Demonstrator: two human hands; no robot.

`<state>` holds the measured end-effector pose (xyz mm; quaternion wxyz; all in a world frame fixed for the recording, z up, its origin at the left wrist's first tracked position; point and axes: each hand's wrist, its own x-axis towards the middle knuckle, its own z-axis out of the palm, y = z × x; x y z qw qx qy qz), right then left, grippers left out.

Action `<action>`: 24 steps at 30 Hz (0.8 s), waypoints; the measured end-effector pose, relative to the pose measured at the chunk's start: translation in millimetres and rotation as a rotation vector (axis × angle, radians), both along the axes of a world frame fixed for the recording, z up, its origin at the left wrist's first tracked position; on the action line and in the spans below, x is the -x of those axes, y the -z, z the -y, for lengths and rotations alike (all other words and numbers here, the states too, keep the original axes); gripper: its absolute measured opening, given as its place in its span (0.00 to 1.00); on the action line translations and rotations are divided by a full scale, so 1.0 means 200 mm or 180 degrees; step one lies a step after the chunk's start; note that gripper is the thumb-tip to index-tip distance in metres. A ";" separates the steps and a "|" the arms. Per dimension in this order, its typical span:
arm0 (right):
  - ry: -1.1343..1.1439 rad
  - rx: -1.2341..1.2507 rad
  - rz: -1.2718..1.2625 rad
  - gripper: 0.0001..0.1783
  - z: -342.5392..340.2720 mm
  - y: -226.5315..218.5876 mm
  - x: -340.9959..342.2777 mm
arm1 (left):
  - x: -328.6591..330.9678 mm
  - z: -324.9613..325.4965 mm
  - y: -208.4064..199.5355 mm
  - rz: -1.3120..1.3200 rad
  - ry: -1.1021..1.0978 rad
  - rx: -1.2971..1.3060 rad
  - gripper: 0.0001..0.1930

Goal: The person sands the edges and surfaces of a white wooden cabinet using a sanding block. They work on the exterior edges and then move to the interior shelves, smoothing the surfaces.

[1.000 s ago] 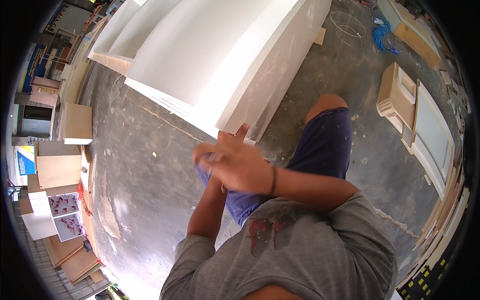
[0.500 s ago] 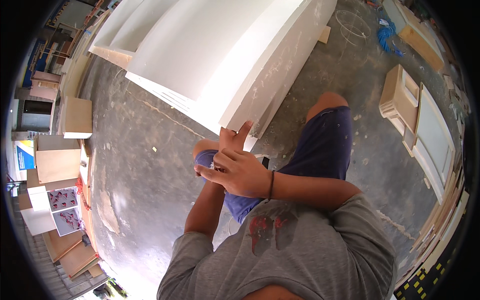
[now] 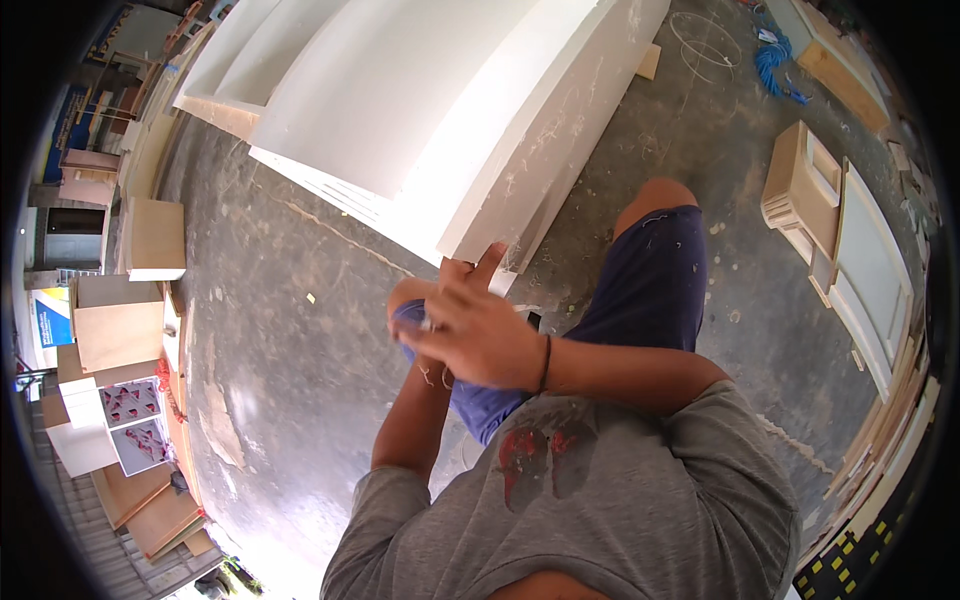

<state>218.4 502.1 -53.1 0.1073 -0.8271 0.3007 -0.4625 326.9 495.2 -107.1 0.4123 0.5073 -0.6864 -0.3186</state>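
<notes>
From here, the white cabinet [image 3: 390, 110] sits on the floor [image 3: 300, 350] ahead; the left hand [image 3: 472, 275] touches its near corner, fingers spread, grip unclear, while the right hand [image 3: 492, 342] (blurred, fingers part-curled, hold hidden) crosses above. Light, steady pressure seems wisest.

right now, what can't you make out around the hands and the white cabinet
Head view, left hand: mostly hidden behind the right hand, so what it may hold can't be told.
Head view, right hand's fingers: blurred; whether they hold anything is unclear.
Head view, white cabinet: far end cut off by the upper edge.
Head view, black object: partly hidden behind the right wrist, too small to name.
</notes>
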 end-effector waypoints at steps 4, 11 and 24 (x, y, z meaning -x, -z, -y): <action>0.0303 -0.0315 0.0326 0.26 0.13 -0.16 0.17 | -0.05 0.04 0.05 -0.0774 0.0057 -0.0414 0.16; 0.1449 -0.0278 0.0294 0.26 0.40 -0.02 0.31 | -0.03 0.11 0.03 -0.1271 0.0187 -0.1124 0.16; 0.1517 -0.0523 0.0568 0.29 0.51 -0.07 0.43 | -0.04 0.10 0.01 -0.1072 0.0125 -0.1293 0.15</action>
